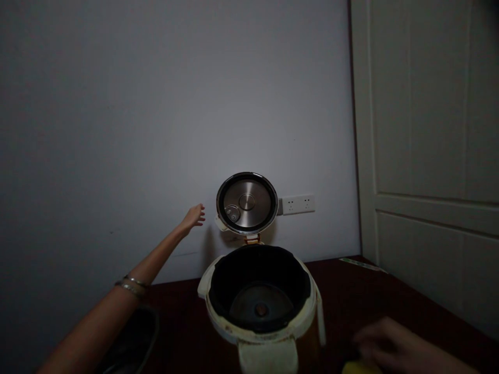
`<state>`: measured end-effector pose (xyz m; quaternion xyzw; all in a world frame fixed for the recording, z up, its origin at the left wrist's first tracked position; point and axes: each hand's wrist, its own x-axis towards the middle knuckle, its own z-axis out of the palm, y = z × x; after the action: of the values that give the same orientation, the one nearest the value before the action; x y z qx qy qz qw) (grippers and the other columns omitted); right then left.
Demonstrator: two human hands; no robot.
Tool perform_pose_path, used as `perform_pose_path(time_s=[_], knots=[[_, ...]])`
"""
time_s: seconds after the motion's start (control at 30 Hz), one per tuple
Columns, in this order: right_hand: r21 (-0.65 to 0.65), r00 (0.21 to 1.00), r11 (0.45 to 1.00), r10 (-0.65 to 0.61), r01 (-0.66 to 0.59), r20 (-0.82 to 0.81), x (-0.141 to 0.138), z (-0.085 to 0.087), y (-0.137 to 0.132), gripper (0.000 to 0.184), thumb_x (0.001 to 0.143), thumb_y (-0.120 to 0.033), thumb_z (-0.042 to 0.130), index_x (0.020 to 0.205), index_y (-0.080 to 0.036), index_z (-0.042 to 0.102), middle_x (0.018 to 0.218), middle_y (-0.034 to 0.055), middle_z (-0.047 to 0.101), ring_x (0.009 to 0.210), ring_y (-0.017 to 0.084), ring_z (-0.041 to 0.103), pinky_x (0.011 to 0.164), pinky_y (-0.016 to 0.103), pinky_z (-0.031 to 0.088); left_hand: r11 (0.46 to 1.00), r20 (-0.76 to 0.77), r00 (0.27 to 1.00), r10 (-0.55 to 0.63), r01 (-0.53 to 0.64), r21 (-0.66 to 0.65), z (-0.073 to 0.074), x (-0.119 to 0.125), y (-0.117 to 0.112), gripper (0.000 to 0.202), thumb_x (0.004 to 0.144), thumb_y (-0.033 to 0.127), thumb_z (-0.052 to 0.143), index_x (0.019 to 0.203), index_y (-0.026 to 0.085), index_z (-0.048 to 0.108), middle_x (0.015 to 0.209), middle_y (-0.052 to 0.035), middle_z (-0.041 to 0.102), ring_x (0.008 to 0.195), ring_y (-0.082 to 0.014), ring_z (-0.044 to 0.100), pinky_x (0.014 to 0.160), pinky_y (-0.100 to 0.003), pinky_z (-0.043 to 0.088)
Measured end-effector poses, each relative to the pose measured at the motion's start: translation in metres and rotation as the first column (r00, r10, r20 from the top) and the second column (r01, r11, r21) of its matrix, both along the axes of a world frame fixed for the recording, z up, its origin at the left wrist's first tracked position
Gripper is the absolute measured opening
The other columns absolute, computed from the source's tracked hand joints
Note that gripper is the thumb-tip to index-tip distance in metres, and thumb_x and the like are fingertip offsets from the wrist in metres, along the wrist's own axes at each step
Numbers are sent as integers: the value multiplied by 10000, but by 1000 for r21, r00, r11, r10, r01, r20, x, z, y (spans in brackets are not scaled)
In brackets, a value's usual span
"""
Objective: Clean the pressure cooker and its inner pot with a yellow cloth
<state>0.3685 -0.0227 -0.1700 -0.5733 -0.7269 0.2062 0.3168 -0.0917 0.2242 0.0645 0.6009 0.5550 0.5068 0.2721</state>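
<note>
A pressure cooker [268, 356] with a cream, stained rim stands in front of me. Its hinged lid [261, 202] is raised and shows a shiny metal underside. Inside the dark body, a heating plate with a round centre is visible. My left hand [194, 217] reaches out just left of the lid, fingers apart, touching nothing. Low on the right, my right hand [384, 340] is blurred, with bent fingers over or beside something yellow [362, 367]; whether it grips this is unclear.
A dark bowl or pot with a thin rim [156, 330] sits at lower left, partly behind my left forearm. Behind the cooker is a pale wall with a double socket [298, 204]. A panelled door [432, 130] closes off the right. The tabletop [339, 291] is dark red.
</note>
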Motion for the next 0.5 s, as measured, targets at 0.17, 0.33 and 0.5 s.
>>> perform_pose_path(time_s=[0.17, 0.33, 0.5], knots=[[207, 992, 978, 60, -37, -107, -9, 129, 78, 449, 801, -532, 551, 1051, -193, 706, 927, 92, 725, 831, 241, 677, 772, 382, 551, 998, 4, 999, -37, 37, -52, -9, 2, 19, 393, 890, 394, 362, 1057, 98, 560, 1081, -218, 622, 727, -202, 664, 624, -301, 511], [375, 963, 921, 0, 104, -269, -48, 206, 172, 377, 817, -403, 584, 1089, -157, 670, 1035, 117, 687, 834, 216, 648, 669, 320, 552, 987, 34, 990, -134, 137, -88, -24, 18, 32, 504, 905, 475, 332, 1171, 97, 532, 1082, -210, 622, 709, -191, 646, 651, -315, 514], [272, 931, 939, -111, 213, -347, -86, 236, 236, 443, 898, -422, 458, 1235, -150, 552, 1234, 158, 576, 790, 193, 637, 602, 309, 550, 986, 76, 986, -149, 154, -62, -21, 28, 43, 559, 925, 483, 246, 1328, 132, 413, 1136, -188, 587, 739, -179, 620, 671, -302, 492]])
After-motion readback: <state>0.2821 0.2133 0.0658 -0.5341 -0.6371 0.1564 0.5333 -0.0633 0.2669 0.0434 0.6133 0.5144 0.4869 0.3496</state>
